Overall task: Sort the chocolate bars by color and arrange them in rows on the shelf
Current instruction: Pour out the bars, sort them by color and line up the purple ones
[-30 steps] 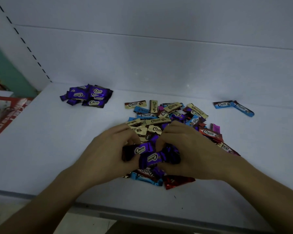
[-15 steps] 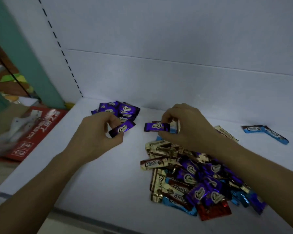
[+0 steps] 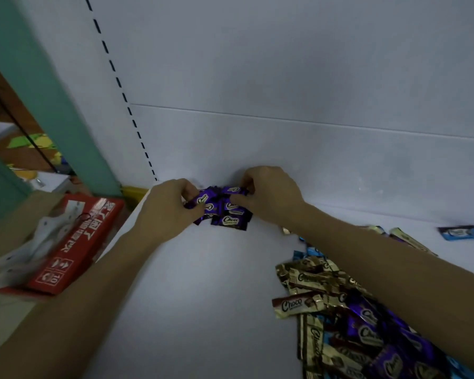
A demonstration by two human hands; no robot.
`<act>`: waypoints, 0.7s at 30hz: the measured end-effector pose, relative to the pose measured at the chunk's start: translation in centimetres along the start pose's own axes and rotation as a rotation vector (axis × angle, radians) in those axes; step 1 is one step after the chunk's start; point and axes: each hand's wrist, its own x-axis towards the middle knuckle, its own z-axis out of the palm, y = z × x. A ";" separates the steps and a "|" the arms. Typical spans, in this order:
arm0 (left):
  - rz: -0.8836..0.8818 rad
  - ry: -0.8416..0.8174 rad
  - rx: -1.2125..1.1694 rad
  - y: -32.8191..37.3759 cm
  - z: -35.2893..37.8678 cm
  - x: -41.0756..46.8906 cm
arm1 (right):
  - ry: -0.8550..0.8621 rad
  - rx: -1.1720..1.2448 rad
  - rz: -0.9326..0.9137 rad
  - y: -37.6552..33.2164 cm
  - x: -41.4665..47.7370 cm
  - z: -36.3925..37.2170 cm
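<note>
1. Brought the left hand (image 3: 170, 212) and the right hand (image 3: 268, 195), each with a bar, down from mid-air half a second earlier onto the purple pile (image 3: 230, 220) at the back of the shelf (image 3: 203, 283).
2. Pinched one purple bar (image 3: 202, 199) in the left hand, between thumb and curled fingers, tilted with its printed face up.
3. Pinched a second purple bar (image 3: 234, 190) in the right hand the same way, roughly level, just right of the first.
4. Held both bars directly over the purple pile, which lay between and just below the two hands, close to the back wall (image 3: 312, 149).
5. Left the mixed heap (image 3: 309, 280) of gold, purple, blue and brown bars on the shelf, right of and nearer than the right hand, partly hidden under the right forearm.
6. Left the blue bars (image 3: 460, 232) far right of the right hand, well apart from the heap.
7. Passed over a red box (image 3: 74, 242) with white print, left of and nearer than the left hand, beyond the shelf's edge.
</note>
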 end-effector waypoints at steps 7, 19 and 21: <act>0.176 0.026 0.083 1.5 -0.9 -0.6 | -0.046 0.081 -0.065 1.9 -2.2 -2.9; 0.532 -0.342 0.046 10.6 4.9 -1.8 | -0.237 -0.116 -0.093 8.5 -12.1 -10.4; 0.589 -0.394 0.045 12.2 6.5 -1.6 | -0.285 -0.111 -0.071 8.5 -13.0 -10.1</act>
